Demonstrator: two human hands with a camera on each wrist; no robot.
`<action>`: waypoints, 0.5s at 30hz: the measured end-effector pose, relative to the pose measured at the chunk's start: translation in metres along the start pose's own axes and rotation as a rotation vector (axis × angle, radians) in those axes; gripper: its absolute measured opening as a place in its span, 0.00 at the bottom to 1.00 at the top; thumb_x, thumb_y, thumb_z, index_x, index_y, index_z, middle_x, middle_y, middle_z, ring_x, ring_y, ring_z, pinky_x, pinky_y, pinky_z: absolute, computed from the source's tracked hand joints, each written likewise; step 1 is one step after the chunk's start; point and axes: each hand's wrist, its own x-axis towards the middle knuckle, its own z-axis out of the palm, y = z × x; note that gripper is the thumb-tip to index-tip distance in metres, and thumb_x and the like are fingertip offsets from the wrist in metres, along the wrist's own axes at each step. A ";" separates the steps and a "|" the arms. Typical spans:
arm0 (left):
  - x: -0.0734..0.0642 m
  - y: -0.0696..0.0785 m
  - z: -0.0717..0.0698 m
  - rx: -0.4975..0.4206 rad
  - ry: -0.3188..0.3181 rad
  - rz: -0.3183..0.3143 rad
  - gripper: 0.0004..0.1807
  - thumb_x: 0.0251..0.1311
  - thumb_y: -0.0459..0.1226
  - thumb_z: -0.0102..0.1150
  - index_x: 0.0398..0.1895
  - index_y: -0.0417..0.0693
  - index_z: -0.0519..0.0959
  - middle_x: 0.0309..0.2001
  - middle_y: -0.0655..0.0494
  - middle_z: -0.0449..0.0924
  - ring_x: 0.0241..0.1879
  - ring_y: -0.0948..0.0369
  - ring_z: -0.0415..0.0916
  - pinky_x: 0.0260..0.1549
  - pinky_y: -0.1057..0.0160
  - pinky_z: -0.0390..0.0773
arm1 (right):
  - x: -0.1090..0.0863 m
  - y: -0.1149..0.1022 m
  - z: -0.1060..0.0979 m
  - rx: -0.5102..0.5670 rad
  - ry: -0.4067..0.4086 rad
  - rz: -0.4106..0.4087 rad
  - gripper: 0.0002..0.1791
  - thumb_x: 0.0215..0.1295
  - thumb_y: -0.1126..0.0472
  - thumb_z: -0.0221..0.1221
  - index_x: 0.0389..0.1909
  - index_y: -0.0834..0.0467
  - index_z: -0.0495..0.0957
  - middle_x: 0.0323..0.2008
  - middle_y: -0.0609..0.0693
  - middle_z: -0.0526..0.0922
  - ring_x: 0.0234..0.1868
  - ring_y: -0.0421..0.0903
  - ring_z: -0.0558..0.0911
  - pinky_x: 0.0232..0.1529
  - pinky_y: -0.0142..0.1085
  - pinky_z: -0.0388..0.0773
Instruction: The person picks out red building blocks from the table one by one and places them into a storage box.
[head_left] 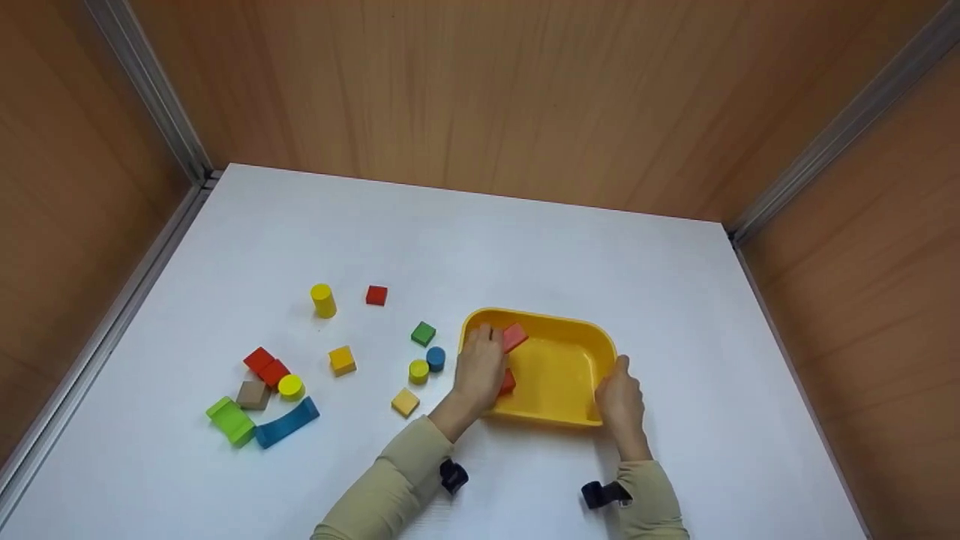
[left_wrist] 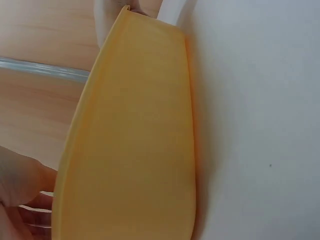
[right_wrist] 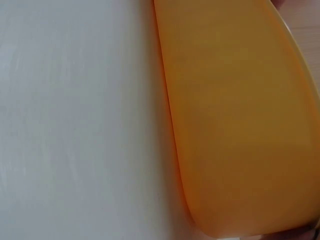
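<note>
A yellow plastic tray [head_left: 559, 375] stands on the white table. My left hand [head_left: 480, 367] reaches over its left end, with bent fingers down inside. A red block [head_left: 514, 337] shows right beside those fingers, and another red block [head_left: 508, 382] lies partly hidden under the hand. In the left wrist view the tray wall [left_wrist: 130, 130] hides the fingertips of the left hand [left_wrist: 25, 200]; I cannot tell whether they hold a block. At the tray's right end my right hand [head_left: 621, 401] grips the rim. The right wrist view is mostly tray wall [right_wrist: 240, 120].
Left of the tray lie a green cube [head_left: 423, 334], a blue cylinder [head_left: 436, 358], a yellow cylinder [head_left: 418, 371] and a pale yellow block [head_left: 405, 403]. Farther left are several more blocks, including a blue arch [head_left: 287, 423]. Wooden walls [head_left: 465, 97] enclose the table.
</note>
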 end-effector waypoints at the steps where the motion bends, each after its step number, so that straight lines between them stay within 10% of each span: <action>1: 0.002 0.001 0.001 0.025 -0.018 0.005 0.15 0.54 0.32 0.56 0.45 0.36 0.73 0.38 0.48 0.69 0.37 0.56 0.66 0.43 0.64 0.72 | 0.000 0.000 0.000 0.000 0.001 0.000 0.16 0.61 0.68 0.43 0.51 0.66 0.56 0.23 0.59 0.72 0.20 0.50 0.71 0.15 0.37 0.67; 15: 0.022 0.010 0.022 0.199 -0.216 0.035 0.21 0.42 0.29 0.67 0.44 0.40 0.76 0.35 0.48 0.70 0.34 0.55 0.66 0.38 0.64 0.75 | 0.001 0.000 0.001 0.008 -0.015 0.014 0.13 0.64 0.67 0.39 0.49 0.64 0.56 0.23 0.56 0.71 0.18 0.48 0.71 0.14 0.34 0.65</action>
